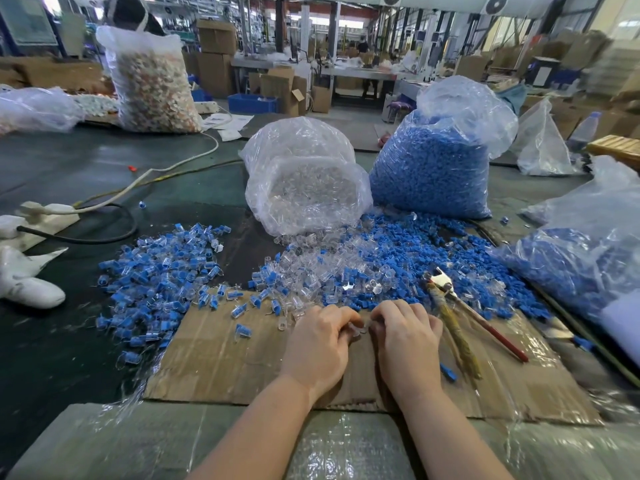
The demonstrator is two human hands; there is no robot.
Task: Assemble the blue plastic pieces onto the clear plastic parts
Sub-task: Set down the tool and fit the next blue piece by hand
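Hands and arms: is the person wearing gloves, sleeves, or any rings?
No. The left hand and right hand are bare, with no gloves, rings, or watch showing. Both forearms are bare too, with no sleeve in view down to the picture's bottom edge.

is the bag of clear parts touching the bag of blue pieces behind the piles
Touching. In the head view, the bag of clear parts bulges right against the lower left side of the bag of blue pieces, with no table visible between them.
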